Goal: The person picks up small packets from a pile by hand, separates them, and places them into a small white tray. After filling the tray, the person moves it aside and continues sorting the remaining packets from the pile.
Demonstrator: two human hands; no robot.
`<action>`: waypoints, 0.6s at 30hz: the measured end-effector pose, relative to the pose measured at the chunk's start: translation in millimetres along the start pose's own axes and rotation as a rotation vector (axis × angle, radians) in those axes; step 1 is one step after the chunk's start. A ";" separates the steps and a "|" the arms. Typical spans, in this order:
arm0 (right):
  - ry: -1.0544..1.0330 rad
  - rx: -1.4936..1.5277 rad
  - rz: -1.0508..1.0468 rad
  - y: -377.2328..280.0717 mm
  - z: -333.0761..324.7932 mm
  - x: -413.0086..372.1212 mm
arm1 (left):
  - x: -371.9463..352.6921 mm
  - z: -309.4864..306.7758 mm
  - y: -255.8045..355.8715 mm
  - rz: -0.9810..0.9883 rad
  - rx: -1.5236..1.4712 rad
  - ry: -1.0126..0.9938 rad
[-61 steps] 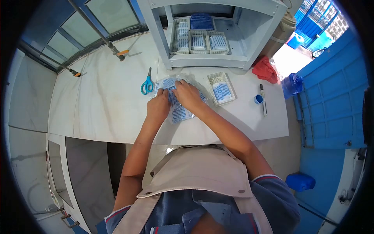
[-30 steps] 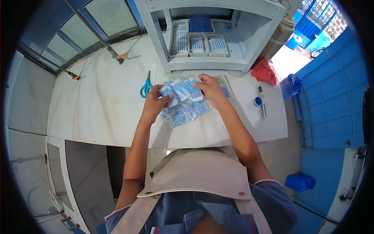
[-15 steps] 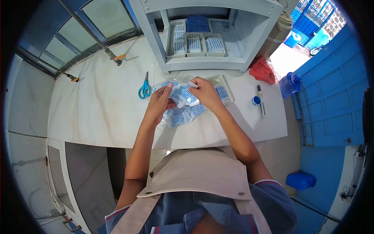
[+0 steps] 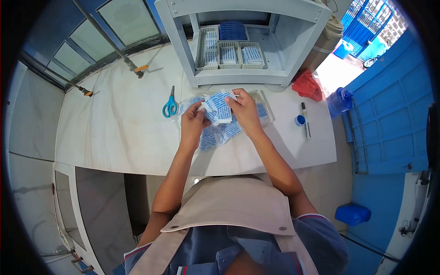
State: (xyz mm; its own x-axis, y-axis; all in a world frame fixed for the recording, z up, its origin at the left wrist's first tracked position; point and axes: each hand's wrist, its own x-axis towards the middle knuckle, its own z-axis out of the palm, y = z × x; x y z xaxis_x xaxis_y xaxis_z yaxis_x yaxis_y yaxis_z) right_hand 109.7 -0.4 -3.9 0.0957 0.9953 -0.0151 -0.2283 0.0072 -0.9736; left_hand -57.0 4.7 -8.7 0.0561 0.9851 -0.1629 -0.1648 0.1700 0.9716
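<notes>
Small white sachets (image 4: 219,105) with blue print are fanned out between my two hands, above the table. My left hand (image 4: 193,123) pinches them from the left, and my right hand (image 4: 245,112) grips their right edge with thumb and fingers. Under my hands lies a clear plastic bag (image 4: 215,137) with more of the same printed sachets. Partly behind my right hand is a white plastic basket (image 4: 270,112) that also holds sachets. Blue-handled scissors (image 4: 170,106) lie to the left of the bag.
Behind the bag stands a grey shelf unit (image 4: 238,79) with baskets (image 4: 207,48) of sachets and a stack of blue items (image 4: 232,30). To the right are a marker (image 4: 306,120), a blue cap (image 4: 299,120), a red cloth (image 4: 307,85) and a blue water bottle (image 4: 340,101).
The sachets have come up out of the bag and now spread more openly between my hands. My left hand has shifted slightly right. The scissors and basket have stayed put.
</notes>
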 end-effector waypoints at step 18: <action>-0.010 -0.551 -0.574 18.0 18.9 11.8 | 1.0 -16.0 21.0 -0.185 -0.013 -0.262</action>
State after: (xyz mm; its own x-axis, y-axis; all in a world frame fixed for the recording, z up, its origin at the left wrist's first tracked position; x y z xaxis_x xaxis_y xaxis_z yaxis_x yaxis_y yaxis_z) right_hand 88.4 13.3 -17.3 0.0434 0.8516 0.5224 0.3662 0.4729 -0.8014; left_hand -76.2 9.7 8.8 0.3382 0.8968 -0.2852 -0.1407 0.3478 0.9269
